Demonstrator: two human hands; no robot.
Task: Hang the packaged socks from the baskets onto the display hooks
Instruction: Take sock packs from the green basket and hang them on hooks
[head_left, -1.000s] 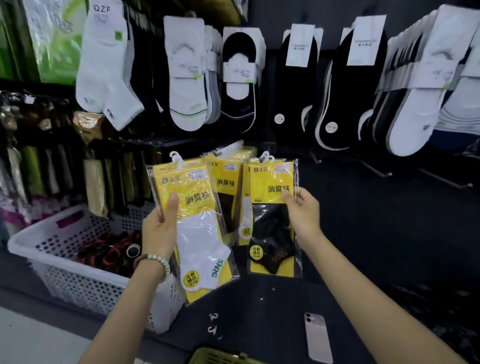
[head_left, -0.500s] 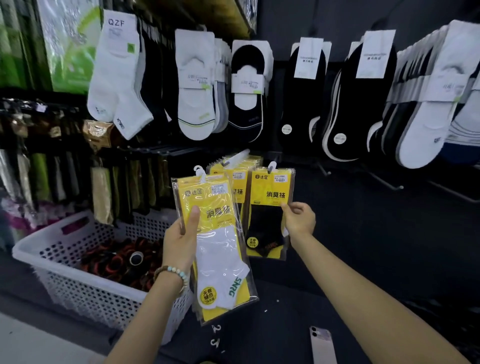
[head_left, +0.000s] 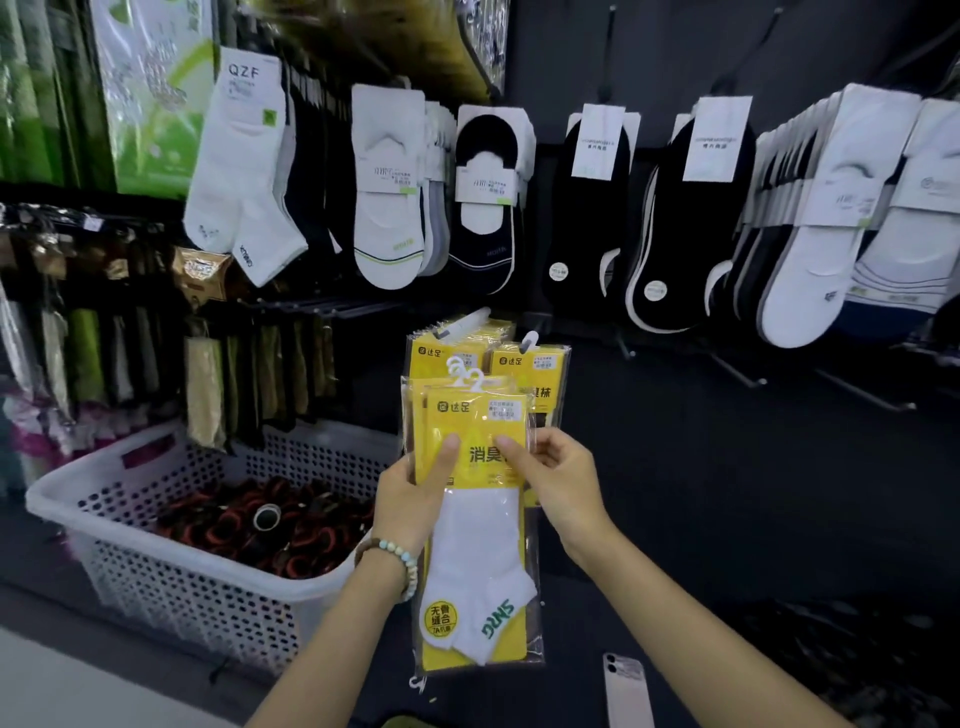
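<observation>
Packets of white socks in yellow clear plastic (head_left: 480, 545) are gripped by left hand (head_left: 415, 499) and right hand (head_left: 563, 483), hangers up, just below hung yellow packets (head_left: 457, 348), likely being squared for hanging.

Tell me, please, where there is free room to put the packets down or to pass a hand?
Free: the dark surface right of the right hand, bordered by the bare hooks above and the phone below. Crowded: the white basket at left holds dark rolls, and yellow packets already fill the hook behind the held packets.
</observation>
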